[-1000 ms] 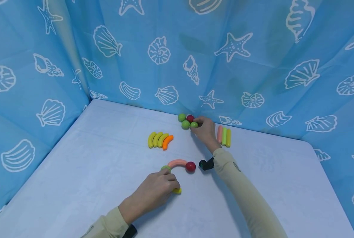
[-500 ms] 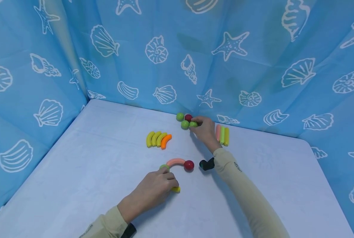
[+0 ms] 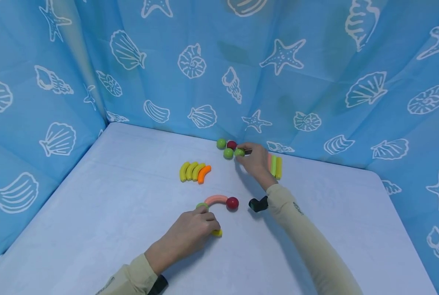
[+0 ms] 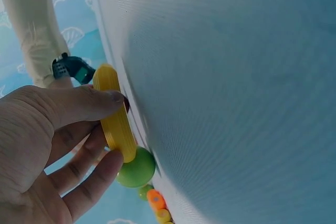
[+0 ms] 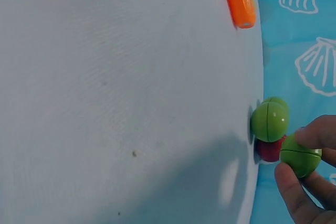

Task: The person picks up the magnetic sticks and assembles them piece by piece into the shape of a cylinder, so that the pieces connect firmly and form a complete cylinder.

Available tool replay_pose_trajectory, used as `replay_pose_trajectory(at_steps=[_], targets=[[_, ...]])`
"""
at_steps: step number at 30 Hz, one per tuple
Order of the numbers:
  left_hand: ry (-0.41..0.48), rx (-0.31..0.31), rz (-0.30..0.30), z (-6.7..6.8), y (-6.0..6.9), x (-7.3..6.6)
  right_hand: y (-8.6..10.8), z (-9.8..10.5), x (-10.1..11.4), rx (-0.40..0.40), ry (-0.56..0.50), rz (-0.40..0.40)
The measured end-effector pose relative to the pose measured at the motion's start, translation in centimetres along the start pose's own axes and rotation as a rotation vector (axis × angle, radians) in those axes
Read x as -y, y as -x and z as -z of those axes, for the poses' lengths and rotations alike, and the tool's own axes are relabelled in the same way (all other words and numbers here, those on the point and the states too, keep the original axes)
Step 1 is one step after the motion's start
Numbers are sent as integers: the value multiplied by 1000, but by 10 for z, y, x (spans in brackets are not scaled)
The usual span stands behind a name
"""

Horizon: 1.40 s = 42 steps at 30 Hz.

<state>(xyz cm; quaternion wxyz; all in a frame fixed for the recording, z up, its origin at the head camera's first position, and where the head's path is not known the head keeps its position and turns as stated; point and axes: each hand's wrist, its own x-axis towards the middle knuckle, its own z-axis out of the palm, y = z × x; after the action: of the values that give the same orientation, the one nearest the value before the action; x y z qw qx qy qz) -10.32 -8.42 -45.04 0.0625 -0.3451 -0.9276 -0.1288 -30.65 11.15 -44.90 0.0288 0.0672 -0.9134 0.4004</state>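
the left hand (image 3: 190, 230) pinches a ridged yellow bar (image 4: 117, 124) at the near half of the white tabletop (image 3: 94, 196); the right hand (image 3: 255, 161) grips a glossy green ball (image 5: 300, 157) by a blue seashell-printed curtain (image 3: 204, 88).

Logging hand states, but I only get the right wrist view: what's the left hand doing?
Observer: The left hand pinches a yellow, ridged, elongated piece, material unclear, between thumb and fingers.
Operator: Copy. What lies just past that hand?
Observer: In the head view, a smooth, pink, curved piece spans between a glossy green ball and a glossy red ball, materials unclear too.
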Motion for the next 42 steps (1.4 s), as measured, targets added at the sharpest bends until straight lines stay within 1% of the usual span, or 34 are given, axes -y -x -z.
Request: replay_pose_trajectory(at_steps=[5,11,15,19,25,30,34,42], targets=[[3,9,2,0,0,0,7,5,5,-8,12,12],[17,31,7,0,-1,-1,16,9,4,2,36,26],[28,33,11,1,-1,-1,22,10,3,-1,34,24],[27,18,9,1,0,-1,29,13,2,-6,25,39],[32,4,-2,0,1,0,42,22,2,-27,14,96],[21,8,-2,1,0,0,56,28,5,-32,-13,130],[11,12,1,1,0,0,66,32,7,-37,-39,139],[42,27,23,2,-2,-1,86,40,9,-31,-67,166]])
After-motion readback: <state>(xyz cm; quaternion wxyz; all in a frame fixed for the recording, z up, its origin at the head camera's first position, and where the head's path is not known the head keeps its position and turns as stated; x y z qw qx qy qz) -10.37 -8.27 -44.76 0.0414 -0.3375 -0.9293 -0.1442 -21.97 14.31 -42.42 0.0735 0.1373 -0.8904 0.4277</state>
